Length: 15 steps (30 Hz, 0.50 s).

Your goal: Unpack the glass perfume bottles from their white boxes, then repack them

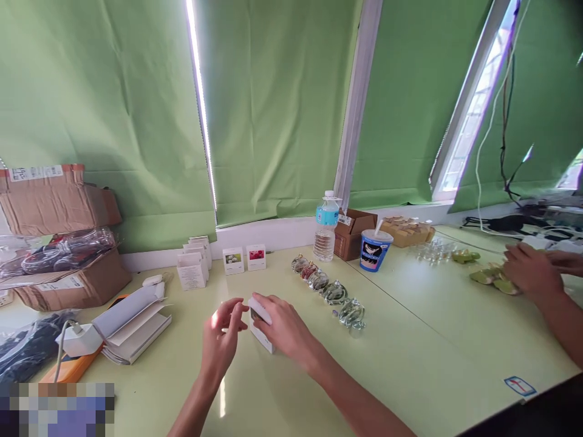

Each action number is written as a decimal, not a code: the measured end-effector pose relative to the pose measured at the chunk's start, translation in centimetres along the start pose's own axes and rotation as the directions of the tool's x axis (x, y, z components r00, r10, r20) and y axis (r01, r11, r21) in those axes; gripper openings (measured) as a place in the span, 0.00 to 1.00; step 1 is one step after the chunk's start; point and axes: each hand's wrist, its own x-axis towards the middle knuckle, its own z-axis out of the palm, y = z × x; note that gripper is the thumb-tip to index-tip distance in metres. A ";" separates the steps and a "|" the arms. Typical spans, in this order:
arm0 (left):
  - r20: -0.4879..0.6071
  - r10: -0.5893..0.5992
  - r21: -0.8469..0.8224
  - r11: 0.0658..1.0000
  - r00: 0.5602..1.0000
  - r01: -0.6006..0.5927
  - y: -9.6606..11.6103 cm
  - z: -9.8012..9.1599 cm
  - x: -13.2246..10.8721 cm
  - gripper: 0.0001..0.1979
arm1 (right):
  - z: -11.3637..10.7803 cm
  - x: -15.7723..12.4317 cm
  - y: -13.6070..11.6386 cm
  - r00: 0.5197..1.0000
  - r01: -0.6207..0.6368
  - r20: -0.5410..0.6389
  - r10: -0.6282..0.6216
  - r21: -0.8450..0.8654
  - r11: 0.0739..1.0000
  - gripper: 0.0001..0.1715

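My right hand [285, 325] grips a small white box [263, 340] with a picture on its front, standing on or just over the table; I cannot tell which. At the box's left side is my left hand [223, 334], its fingers bent and apart, with nothing visible in them. Farther back stand two white boxes, one with a white-flower picture [234, 261] and one with a red picture [255, 257]. To the right of my hands, several clear-wrapped bundles [336, 293] lie in a slanting row.
White boxes [192, 271] stand grouped at back left, near a stack of folded white card [136, 328] and large cartons [73, 279]. A water bottle [325, 233], a blue cup [374, 250] and a small carton [353, 237] stand behind. At right, another person's hands [532, 267] hover by green pieces [494, 279].
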 end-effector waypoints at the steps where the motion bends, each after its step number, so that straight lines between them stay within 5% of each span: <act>1: -0.042 -0.025 0.031 0.999 0.999 0.026 -0.3 -0.1 0.3 0.19 | -0.1 -0.1 -0.1 1.000 -0.010 0.020 0.011 -0.052 0.999 0.22; 4: -0.068 -0.092 0.110 0.989 0.993 0.099 -1.9 -0.5 1.2 0.20 | -0.7 0.2 -0.2 0.995 0.004 0.097 0.022 -0.252 0.968 0.16; 7: -0.059 -0.126 0.130 0.983 0.990 0.133 -3.7 -1.0 2.1 0.21 | -0.9 2.5 0.2 0.974 0.203 0.167 -0.152 -0.356 0.912 0.15; 10: -0.049 -0.132 0.126 0.983 0.990 0.137 -4.7 -1.5 2.5 0.21 | 0.2 7.1 0.9 0.924 0.381 0.203 -0.325 -0.399 0.834 0.16; 15: -0.019 -0.151 0.136 0.979 0.988 0.153 -5.1 -1.9 2.8 0.21 | 3.7 15.5 1.8 0.942 0.336 0.133 -0.309 -0.445 0.830 0.20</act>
